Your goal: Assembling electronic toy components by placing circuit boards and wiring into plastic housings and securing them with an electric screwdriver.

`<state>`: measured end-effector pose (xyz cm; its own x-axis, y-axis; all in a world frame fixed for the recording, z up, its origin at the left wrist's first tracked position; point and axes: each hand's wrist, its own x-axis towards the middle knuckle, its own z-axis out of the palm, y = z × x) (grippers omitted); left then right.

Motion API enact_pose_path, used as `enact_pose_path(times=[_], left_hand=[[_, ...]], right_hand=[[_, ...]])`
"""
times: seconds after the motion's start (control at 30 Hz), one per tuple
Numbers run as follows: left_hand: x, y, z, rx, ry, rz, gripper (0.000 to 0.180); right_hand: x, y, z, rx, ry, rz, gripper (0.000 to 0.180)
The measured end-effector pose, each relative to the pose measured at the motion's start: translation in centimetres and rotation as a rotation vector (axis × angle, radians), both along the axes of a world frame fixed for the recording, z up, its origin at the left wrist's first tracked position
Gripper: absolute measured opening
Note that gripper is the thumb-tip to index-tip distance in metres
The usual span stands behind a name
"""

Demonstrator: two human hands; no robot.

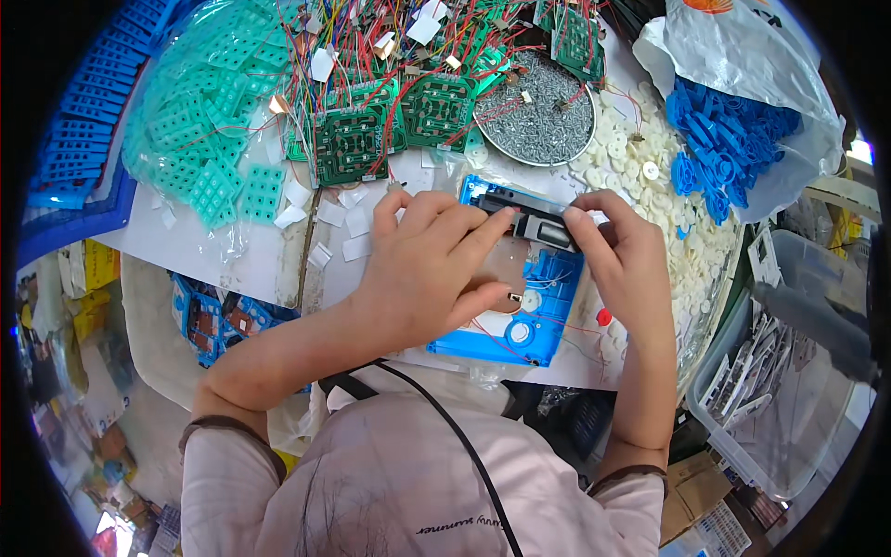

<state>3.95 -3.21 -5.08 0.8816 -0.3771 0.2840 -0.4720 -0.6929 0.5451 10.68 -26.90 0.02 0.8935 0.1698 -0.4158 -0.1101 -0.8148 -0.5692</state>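
The blue casing (pixel 549 327) is lying on the white worktop in front of the person, and a black strip (pixel 546 232) with a grey window is sitting along its far end. The left hand (pixel 413 265) is spreading wide over the casing's left side, its index fingertip touching the strip and its thumb lying just beside a small metal-ended piece (pixel 514 297). The right hand (pixel 631 251) is gripping narrowly at the strip's right end; whether it is also pinching the casing's wall is hard to tell, as its fingers are partly hidden.

Thin red wires (pixel 580 328) are trailing across the near part of the casing and past its right edge, so a snag from a wrist could be pulling a joint loose. Pressing the strip unevenly could be tilting it or trapping a wire beneath. A white wheel (pixel 531 301) is sitting exposed inside the casing, where a knock from the thumb could be shifting it. Beyond the casing, grey screws (pixel 534 111) are filling a round dish, and to its right white discs (pixel 626 139) are heaping up; a stray one could be rolling in.
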Motion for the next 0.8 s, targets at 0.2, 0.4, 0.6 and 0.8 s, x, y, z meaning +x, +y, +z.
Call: enact_pose_path(times=[0.2,0.4,0.6,0.8], left_hand=[[0.2,-0.6,0.1,0.05,-0.016,-0.006,0.067],[-0.2,-0.9,0.2,0.111,-0.08,0.026,0.063],[3.7,0.0,1.8,0.184,-0.027,-0.154,0.036],[14.3,-2.2,-2.6,0.233,-0.29,-0.024,0.011]], right_hand=[[-1.9,-0.2,-2.1,0.031,-0.744,0.377,0.04],[-2.7,-0.7,-4.2,0.049,-0.784,0.369,0.04],[0.8,-4.0,-2.0,0.312,-0.481,0.356,0.046],[-0.1,3.1,5.7,1.505,-0.264,0.311,0.063]])
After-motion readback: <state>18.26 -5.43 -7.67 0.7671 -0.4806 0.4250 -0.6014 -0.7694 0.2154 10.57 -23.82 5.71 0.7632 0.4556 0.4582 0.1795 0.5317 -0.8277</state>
